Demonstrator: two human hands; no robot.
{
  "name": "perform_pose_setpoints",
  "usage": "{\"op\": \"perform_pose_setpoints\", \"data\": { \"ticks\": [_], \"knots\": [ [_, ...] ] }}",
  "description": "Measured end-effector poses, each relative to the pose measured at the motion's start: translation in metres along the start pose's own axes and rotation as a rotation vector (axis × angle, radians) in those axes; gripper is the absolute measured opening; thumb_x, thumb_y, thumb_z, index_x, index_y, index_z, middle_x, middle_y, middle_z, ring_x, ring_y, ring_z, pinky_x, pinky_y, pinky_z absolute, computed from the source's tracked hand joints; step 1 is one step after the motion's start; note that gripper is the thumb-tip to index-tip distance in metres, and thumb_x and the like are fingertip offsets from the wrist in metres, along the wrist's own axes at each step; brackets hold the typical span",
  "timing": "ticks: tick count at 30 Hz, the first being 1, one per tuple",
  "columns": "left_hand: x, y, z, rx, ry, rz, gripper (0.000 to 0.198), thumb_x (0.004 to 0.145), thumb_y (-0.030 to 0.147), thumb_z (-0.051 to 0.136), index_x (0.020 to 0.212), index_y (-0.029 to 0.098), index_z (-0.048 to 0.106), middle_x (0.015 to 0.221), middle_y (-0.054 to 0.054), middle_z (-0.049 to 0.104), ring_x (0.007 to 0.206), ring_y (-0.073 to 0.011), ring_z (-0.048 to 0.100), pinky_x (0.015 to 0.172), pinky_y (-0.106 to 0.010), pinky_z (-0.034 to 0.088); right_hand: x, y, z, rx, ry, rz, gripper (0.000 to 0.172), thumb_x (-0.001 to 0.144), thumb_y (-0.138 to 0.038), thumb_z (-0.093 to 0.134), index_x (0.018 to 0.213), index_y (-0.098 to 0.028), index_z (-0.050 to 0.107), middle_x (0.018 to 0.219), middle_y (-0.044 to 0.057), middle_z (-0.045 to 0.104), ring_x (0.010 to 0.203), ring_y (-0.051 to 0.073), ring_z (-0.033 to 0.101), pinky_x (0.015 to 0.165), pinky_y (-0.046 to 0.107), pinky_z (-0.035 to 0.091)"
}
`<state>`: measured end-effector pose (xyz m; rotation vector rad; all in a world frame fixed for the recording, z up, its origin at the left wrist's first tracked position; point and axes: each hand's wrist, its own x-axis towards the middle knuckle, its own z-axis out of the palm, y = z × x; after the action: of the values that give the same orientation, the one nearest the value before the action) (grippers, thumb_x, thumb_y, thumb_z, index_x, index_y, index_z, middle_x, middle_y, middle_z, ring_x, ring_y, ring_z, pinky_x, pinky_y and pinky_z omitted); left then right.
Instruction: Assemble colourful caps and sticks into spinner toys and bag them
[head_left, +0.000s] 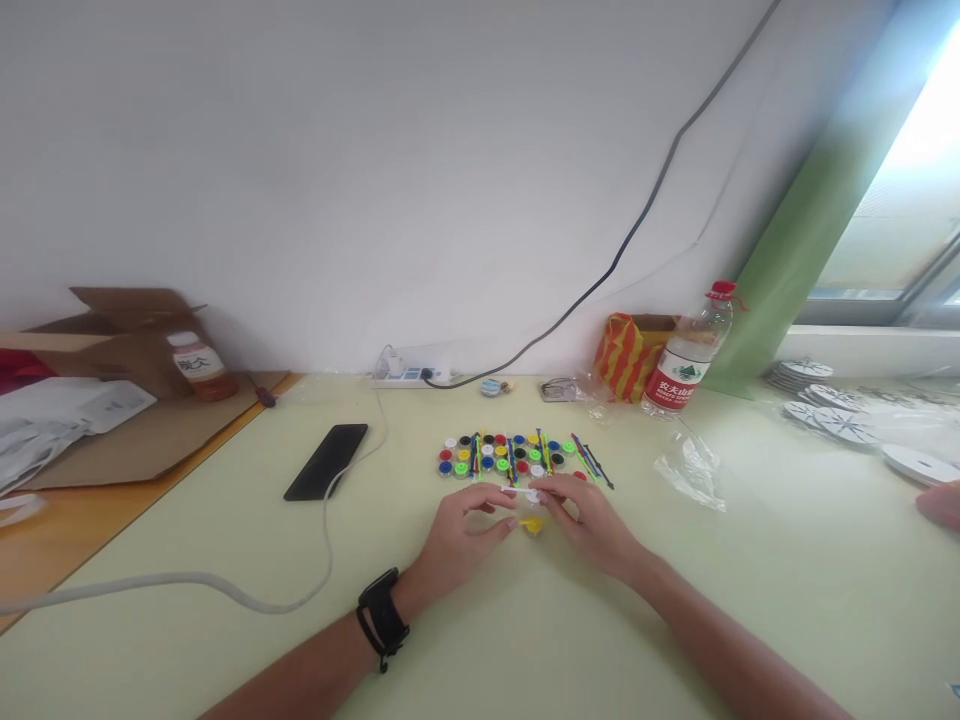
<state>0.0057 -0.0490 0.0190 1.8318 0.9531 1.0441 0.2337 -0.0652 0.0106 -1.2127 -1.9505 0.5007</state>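
My left hand [459,538] and my right hand [589,520] meet on the pale green table [525,620]. Both pinch the ends of a thin white stick [523,491] held level between them. A small yellow piece [531,524] lies on the table just below the stick, between my fingertips. Just beyond my hands lies a cluster of small coloured round caps [499,455] laid out in rows, with coloured sticks [592,462] among them and at their right. A black watch is on my left wrist.
A black phone [327,461] with a white cable lies to the left. A power strip [409,376], a water bottle [686,360], a striped bag [624,355] and clear plastic wrap [694,470] stand behind. Cardboard and a bottle sit far left. White discs [832,415] and another person's hand [943,503] are at right.
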Motion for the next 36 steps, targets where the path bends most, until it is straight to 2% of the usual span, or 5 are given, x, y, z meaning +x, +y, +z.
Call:
{"op": "perform_pose_setpoints", "data": {
  "ticks": [6, 13, 21, 29, 36],
  "knots": [
    [0.004, -0.008, -0.003, 0.063, 0.1, 0.015, 0.011, 0.082, 0.023, 0.071, 0.093, 0.023, 0.07, 0.105, -0.003, 0.073, 0.097, -0.0206, 0.066, 0.079, -0.031, 0.052, 0.0, -0.004, -0.002, -0.138, -0.146, -0.007, 0.023, 0.1, -0.022, 0.048, 0.1, -0.024, 0.07, 0.095, 0.005, 0.074, 0.091, 0.022, 0.066, 0.08, 0.035, 0.049],
    [0.002, -0.009, 0.0, 0.1, 0.012, -0.037, 0.014, 0.085, 0.025, 0.068, 0.099, 0.025, 0.072, 0.11, -0.004, 0.072, 0.098, -0.0214, 0.064, 0.082, -0.034, 0.051, -0.002, -0.015, -0.007, -0.067, -0.219, -0.059, 0.026, 0.096, -0.031, 0.06, 0.121, -0.026, 0.064, 0.11, 0.006, 0.069, 0.099, 0.022, 0.064, 0.085, 0.034, 0.051],
    [0.002, -0.006, 0.0, 0.125, 0.013, -0.073, 0.011, 0.087, 0.029, 0.066, 0.097, 0.025, 0.071, 0.106, -0.003, 0.072, 0.091, -0.0208, 0.064, 0.083, -0.035, 0.051, -0.003, -0.014, -0.006, -0.026, -0.28, -0.074, 0.014, 0.1, -0.025, 0.05, 0.103, -0.024, 0.063, 0.097, 0.004, 0.064, 0.079, 0.016, 0.06, 0.07, 0.028, 0.048],
    [0.002, -0.006, -0.001, 0.118, 0.027, -0.08, 0.011, 0.087, 0.03, 0.064, 0.094, 0.024, 0.07, 0.101, -0.004, 0.072, 0.089, -0.0207, 0.063, 0.082, -0.034, 0.051, 0.006, 0.007, -0.022, -0.015, -0.024, -0.051, 0.022, 0.101, -0.036, 0.048, 0.101, -0.023, 0.066, 0.094, 0.007, 0.068, 0.076, 0.018, 0.062, 0.067, 0.03, 0.051],
    [0.002, -0.007, -0.001, 0.102, 0.012, -0.07, 0.011, 0.087, 0.03, 0.065, 0.093, 0.023, 0.07, 0.099, -0.004, 0.072, 0.087, -0.0206, 0.063, 0.08, -0.034, 0.051, 0.017, 0.077, -0.07, -0.334, 0.376, 0.182, 0.027, 0.095, -0.042, 0.05, 0.099, -0.023, 0.068, 0.099, 0.008, 0.072, 0.071, 0.02, 0.065, 0.069, 0.034, 0.052]
  ]
}}
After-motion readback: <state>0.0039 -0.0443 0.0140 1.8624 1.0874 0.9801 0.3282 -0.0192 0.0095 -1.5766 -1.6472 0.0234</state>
